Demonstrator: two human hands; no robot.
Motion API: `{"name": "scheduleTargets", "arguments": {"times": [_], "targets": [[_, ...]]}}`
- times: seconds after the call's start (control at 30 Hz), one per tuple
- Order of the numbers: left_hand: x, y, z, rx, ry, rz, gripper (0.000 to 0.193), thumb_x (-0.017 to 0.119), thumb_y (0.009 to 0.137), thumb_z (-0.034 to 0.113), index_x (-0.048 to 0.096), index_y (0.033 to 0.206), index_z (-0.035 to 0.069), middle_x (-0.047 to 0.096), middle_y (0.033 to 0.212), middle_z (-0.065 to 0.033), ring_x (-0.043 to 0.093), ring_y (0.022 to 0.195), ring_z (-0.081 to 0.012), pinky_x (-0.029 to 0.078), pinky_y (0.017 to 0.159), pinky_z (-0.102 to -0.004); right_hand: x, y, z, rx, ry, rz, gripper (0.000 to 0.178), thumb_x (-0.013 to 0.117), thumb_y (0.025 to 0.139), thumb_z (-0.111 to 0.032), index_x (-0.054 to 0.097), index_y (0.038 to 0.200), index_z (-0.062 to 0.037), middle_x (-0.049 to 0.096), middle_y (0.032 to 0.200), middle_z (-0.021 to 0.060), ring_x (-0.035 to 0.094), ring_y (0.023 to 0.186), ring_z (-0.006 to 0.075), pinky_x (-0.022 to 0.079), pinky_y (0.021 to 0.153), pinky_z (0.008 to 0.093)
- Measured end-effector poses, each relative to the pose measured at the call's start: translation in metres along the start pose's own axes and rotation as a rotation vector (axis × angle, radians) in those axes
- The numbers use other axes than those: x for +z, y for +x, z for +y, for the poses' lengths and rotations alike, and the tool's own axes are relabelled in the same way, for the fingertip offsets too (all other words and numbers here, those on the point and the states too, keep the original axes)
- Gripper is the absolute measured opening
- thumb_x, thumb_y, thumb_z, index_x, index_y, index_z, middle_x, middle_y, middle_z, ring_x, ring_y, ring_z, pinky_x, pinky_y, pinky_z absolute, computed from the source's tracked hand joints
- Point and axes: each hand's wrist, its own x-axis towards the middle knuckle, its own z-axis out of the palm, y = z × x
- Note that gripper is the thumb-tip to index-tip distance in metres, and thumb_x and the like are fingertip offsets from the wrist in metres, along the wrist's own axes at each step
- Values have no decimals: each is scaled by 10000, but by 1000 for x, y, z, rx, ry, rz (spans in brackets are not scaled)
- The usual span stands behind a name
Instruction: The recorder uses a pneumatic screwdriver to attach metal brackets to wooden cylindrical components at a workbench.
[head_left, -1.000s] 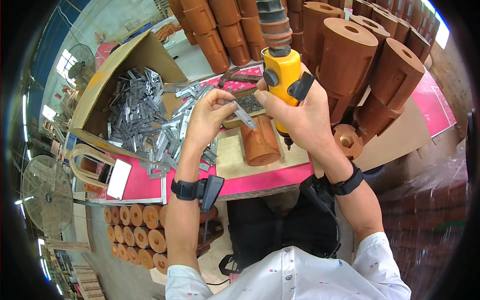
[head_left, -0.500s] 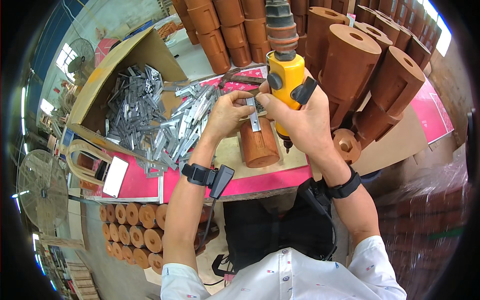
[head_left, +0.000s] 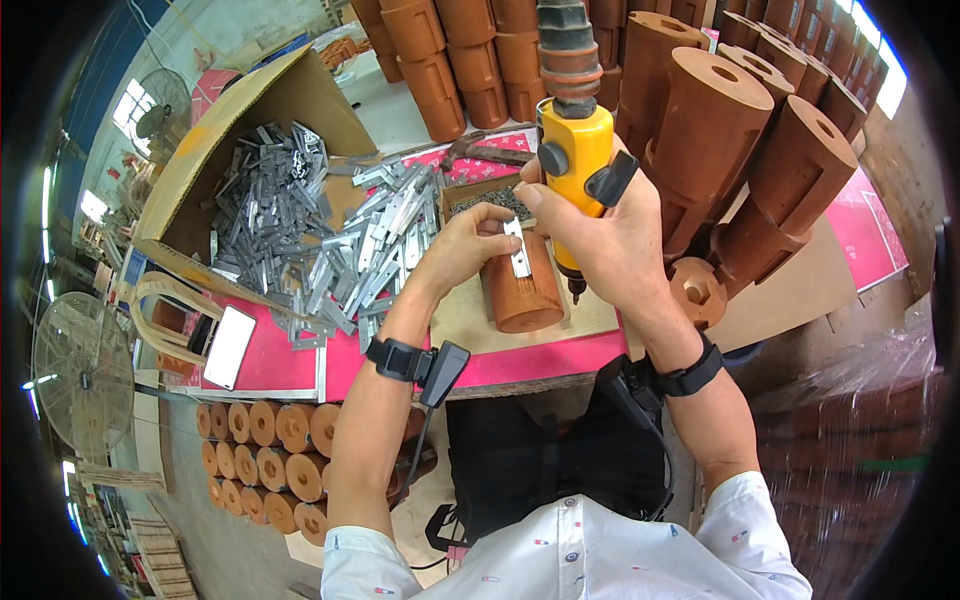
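Both of your hands are occupied. Your left hand (head_left: 462, 252) pinches the far end of 1 flat metal plate (head_left: 520, 262) between thumb and fingers; the plate lies lengthwise along the upper side of a reddish-brown wooden cylinder (head_left: 526, 303). That cylinder rests on its side on a pale board (head_left: 458, 328), which sits on the pink-topped counter (head_left: 510, 376) in front of you. Your right hand (head_left: 622, 240) is wrapped around a yellow power driver (head_left: 575, 148), held upright with its bit (head_left: 577, 288) pointing down just right of the cylinder, apart from the plate. To your left, more metal plates (head_left: 385, 235) spill from an open cardboard box (head_left: 305, 95). A hammer (head_left: 490, 153) lies beyond your left hand.
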Motion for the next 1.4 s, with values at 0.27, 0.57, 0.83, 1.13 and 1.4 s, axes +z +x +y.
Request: {"name": "scheduleTargets", "arguments": {"times": [0.27, 0.57, 0.83, 1.13, 1.4], "targets": [[5, -6, -7, 49, -93, -10, 488, 692, 868, 182, 518, 1286, 0, 639, 1086, -108, 605, 983, -162, 486, 832, -297, 1, 2, 2, 9, -8, -10, 376, 725, 800, -112, 563, 1117, 7, 621, 868, 38, 591, 801, 92, 504, 742, 270], [15, -7, -8, 131, -207, 20, 488, 690, 865, 165, 509, 1289, 5, 630, 1136, -95, 597, 1023, -146, 476, 884, -281, 10, -2, 0, 64, 135, -51, 398, 724, 791, -92, 563, 1141, 9, 625, 884, 50, 583, 819, 91, 497, 765, 275], [21, -19, 11, 186, -222, 81, 490, 692, 856, 91, 507, 1299, -8, 623, 1201, -90, 589, 1115, -166, 462, 959, -283, 27, -2, 14, -25, 97, -40, 400, 731, 773, -79, 567, 1127, 9, 633, 909, 59, 593, 818, 113, 499, 764, 287], [13, -14, 6, 196, -135, 15, 468, 690, 840, 101, 531, 1256, -42, 632, 1126, -70, 609, 1015, -151, 482, 911, -279, 27, -5, 10, -35, 83, 28, 328, 717, 788, -84, 566, 1067, 2, 619, 892, 57, 593, 809, 118, 501, 752, 280], [14, -16, -15, 176, -38, 29, 382, 647, 849, 139, 574, 1182, -34, 632, 1044, -64, 595, 967, -128, 476, 867, -261, 29, -4, 11, -54, 60, 12, 343, 722, 790, -86, 571, 1085, 5, 616, 887, 53, 585, 803, 113, 499, 746, 279]]}}
